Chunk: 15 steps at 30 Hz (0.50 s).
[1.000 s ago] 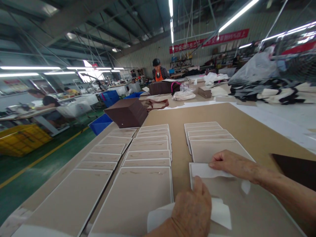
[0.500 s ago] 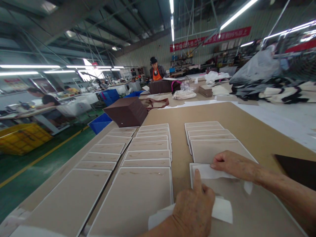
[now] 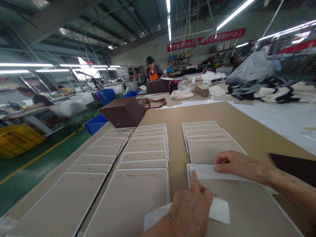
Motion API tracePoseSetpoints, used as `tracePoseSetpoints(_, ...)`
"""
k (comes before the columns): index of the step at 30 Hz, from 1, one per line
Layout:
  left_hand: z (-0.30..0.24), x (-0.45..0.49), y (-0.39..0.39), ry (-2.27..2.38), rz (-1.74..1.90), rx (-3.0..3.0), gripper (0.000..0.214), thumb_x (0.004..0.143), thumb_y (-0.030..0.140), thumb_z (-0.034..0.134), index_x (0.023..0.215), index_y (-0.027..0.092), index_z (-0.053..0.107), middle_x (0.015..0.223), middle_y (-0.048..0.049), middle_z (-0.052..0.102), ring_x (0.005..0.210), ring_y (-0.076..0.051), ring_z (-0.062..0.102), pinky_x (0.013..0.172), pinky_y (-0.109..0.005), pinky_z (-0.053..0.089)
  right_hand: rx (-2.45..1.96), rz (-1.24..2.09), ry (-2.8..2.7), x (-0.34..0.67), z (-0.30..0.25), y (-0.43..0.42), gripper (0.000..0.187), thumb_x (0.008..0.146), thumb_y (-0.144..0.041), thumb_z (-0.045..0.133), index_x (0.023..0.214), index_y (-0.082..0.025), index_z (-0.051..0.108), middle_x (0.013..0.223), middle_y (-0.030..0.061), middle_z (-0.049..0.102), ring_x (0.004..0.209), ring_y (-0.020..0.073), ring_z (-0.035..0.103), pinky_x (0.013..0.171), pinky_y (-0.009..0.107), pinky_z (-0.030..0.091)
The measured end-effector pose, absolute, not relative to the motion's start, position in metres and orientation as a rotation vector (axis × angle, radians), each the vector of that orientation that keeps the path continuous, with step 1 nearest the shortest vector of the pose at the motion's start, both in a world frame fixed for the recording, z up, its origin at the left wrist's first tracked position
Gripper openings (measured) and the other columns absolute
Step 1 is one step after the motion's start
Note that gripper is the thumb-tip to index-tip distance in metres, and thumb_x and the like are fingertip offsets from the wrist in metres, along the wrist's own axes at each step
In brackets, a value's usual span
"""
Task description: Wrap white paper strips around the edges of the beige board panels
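A tan board with white edges (image 3: 242,210) lies nearest me on the table. My left hand (image 3: 191,210) rests on its near left part, index finger stretched forward, the other fingers curled over a white paper strip (image 3: 217,210). My right hand (image 3: 240,164) lies at the board's far edge, fingers pressed on a white folded strip (image 3: 207,171) along that edge. Beyond it several more tan boards (image 3: 204,138) overlap in a row.
Two more rows of overlapping tan boards (image 3: 143,154) run along the left of the brown table (image 3: 222,115). A stack of dark brown sheets (image 3: 122,112) sits beyond them. A dark sheet (image 3: 296,164) lies right. A person in an orange apron (image 3: 153,70) stands far off.
My left index finger has stretched forward along the board. My right hand has slid slightly right along the white strip at the far edge.
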State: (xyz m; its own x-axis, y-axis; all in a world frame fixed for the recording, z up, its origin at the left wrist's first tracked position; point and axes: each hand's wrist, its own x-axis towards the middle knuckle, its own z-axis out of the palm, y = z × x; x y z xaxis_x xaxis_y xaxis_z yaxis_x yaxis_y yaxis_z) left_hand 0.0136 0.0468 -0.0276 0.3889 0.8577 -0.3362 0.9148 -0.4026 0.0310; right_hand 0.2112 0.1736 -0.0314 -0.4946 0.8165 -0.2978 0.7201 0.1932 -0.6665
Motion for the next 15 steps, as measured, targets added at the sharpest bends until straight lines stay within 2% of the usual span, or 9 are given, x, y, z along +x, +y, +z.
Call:
tracePoseSetpoints(4,-0.030,0.012,0.049,1.569,-0.398,2.453,0.060,0.078,0.022,0.063,0.134,0.013,0.045,0.153,-0.0349,0.016,0.078,-0.034,0.073,0.057,-0.046,0.062,-1.536,1.226,-2.198,0.252,-0.041,0.164,0.031,0.073,-0.049,0.064,0.085,-0.020,0.067,0.073,0.0009,0.065,0.068,0.0183,0.055,0.058,0.027,0.038)
tracePoseSetpoints(7,-0.031,0.012,0.052,1.573,-0.465,2.485,0.048,0.087,0.019,0.052,0.134,0.013,0.046,0.152,-0.0352,0.019,0.074,-0.032,0.073,0.053,-0.043,0.061,-1.617,1.176,-2.080,0.274,-0.049,0.147,0.032,0.081,-0.050,0.058,0.091,-0.021,0.065,0.076,0.0011,0.066,0.070,0.0189,0.057,0.060,0.027,0.040)
tracePoseSetpoints(10,-0.033,0.012,0.054,1.575,-0.515,2.546,0.044,0.089,0.013,0.044,0.133,0.013,0.048,0.151,-0.0353,0.023,0.069,-0.030,0.073,0.050,-0.040,0.061,-1.761,1.038,-1.953,0.279,-0.054,0.127,0.033,0.087,-0.052,0.050,0.096,-0.023,0.063,0.075,-0.0001,0.064,0.071,0.0189,0.058,0.063,0.027,0.041)
tracePoseSetpoints(15,-0.042,0.012,0.052,1.649,-0.534,2.641,0.040,0.089,0.010,0.045,0.127,0.016,0.055,0.149,-0.0328,0.032,0.062,-0.026,0.073,0.047,-0.037,0.060,-1.855,1.031,-1.730,0.268,-0.058,0.103,0.039,0.086,-0.059,0.047,0.076,-0.023,0.059,0.060,-0.0022,0.051,0.057,0.0157,0.047,0.053,0.026,0.035)
